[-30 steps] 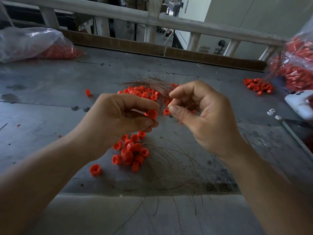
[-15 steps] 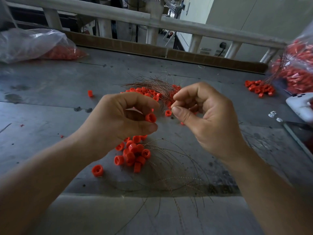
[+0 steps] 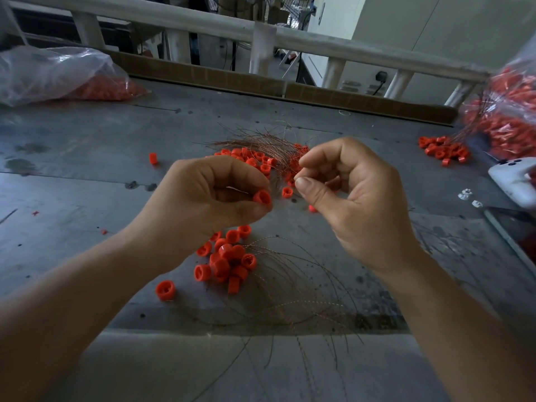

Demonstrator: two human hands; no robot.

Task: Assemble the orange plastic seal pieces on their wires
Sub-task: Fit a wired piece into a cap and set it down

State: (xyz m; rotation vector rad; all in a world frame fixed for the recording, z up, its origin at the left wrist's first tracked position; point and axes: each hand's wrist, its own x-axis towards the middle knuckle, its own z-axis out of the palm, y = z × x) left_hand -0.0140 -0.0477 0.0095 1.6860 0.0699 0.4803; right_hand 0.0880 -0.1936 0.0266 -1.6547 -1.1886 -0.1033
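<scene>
Between thumb and fingertips of the left hand [image 3: 203,198], above the grey counter [image 3: 72,204], sits one orange seal piece [image 3: 262,197]: a short, stubby plastic cylinder, its hollow open end tilted toward the camera. Just beside it the right hand [image 3: 353,195] is curled, thumb and forefinger pinched together; whether a wire lies between them cannot be made out. Below lies a cluster of like pieces [image 3: 229,262] trailing thin wires [image 3: 304,288]; beyond, a second heap [image 3: 252,159] beside a coppery wire bundle [image 3: 261,143].
</scene>
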